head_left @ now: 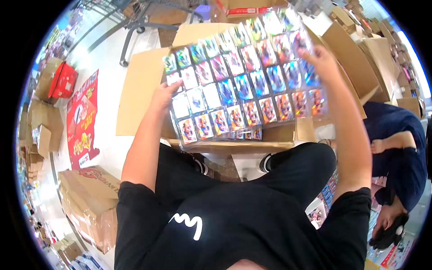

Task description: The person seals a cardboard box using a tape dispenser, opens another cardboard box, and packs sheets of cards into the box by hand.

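Observation:
Between my two hands I hold up a wide clear plastic sheet of shiny picture cards (243,85), set in rows of green, pink, blue and orange. My left hand (165,93) grips its left edge, fingers closed with the thumb on the front. At the upper right edge, my right hand (320,63) is closed on the same sheet. The sheet tilts, its right end higher. Below and behind it is an open cardboard box (252,146) with its flaps spread. More cards (246,134) show inside the box under the sheet's lower edge.
A person in dark clothing (396,144) is close on my right. A taped carton (90,207) stands at lower left, and a red printed sheet (83,119) lies on the floor. A wheeled cart (139,20) is at the top. Open cartons (375,63) crowd the upper right.

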Action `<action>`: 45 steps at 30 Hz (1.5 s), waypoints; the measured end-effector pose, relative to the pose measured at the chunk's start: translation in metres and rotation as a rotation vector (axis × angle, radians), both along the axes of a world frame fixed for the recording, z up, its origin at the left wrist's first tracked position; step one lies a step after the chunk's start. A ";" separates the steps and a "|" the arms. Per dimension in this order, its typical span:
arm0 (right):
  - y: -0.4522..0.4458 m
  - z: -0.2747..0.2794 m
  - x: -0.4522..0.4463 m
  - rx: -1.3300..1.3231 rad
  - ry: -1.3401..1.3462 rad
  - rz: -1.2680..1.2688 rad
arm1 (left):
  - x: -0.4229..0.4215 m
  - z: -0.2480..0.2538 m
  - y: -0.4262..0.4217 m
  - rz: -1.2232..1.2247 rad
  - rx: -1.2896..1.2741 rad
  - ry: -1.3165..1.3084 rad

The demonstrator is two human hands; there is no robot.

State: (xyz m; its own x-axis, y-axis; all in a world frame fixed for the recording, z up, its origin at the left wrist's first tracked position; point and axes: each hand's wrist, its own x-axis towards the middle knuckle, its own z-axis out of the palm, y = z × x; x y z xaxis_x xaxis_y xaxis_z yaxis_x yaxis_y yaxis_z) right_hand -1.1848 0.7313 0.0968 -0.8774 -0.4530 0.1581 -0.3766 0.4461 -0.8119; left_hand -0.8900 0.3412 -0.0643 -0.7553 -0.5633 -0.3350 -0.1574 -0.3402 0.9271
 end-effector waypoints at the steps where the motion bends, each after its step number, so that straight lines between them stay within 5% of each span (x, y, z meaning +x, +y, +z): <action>1: -0.006 -0.026 0.007 0.123 -0.039 -0.045 | -0.004 -0.010 0.000 -0.044 -0.037 -0.051; 3: -0.012 -0.105 0.000 0.197 -0.140 -0.090 | -0.022 -0.013 0.011 -0.057 -0.238 -0.214; 6: -0.043 -0.149 0.029 0.430 -0.113 -0.153 | -0.056 -0.078 -0.016 -0.159 -0.550 -0.359; 9: -0.051 -0.230 0.040 0.208 -0.231 -0.165 | -0.071 -0.158 -0.051 -0.191 -0.821 -0.492; 10: -0.044 -0.278 0.039 0.190 -0.254 -0.204 | -0.068 -0.132 -0.044 -0.266 -0.770 -0.634; 12: -0.034 -0.305 0.051 0.252 -0.477 -0.254 | -0.070 -0.169 -0.052 -0.263 -0.776 -0.670; 14: -0.021 -0.378 0.050 0.461 -0.415 -0.388 | -0.077 -0.157 -0.026 -0.344 -0.861 -0.759; 16: -0.037 -0.365 0.058 0.525 -0.467 -0.414 | -0.092 -0.149 0.000 -0.443 -1.076 -1.016; 18: -0.048 -0.355 0.060 0.552 -0.580 -0.379 | -0.084 -0.182 0.009 -0.589 -1.342 -0.953; 24: -0.046 -0.395 0.065 0.450 -0.572 -0.448 | -0.072 -0.198 0.049 -0.914 -1.137 -1.147; 26: -0.062 -0.377 0.066 0.880 -0.419 -0.413 | -0.071 -0.202 0.049 -0.897 -1.161 -1.153; 35: -0.042 -0.382 0.071 0.284 -0.438 -0.540 | -0.052 -0.207 0.041 -0.875 -1.179 -1.049; 40: -0.052 -0.401 0.065 0.841 -0.483 -0.398 | -0.060 -0.186 0.055 -0.917 -1.187 -1.105; 43: -0.035 -0.474 0.074 1.243 -0.054 -0.179 | -0.077 -0.167 0.059 -1.089 -1.256 -1.066; 45: -0.061 -0.380 0.077 1.297 -0.367 -0.052 | -0.063 -0.208 0.038 -1.019 -1.234 -0.957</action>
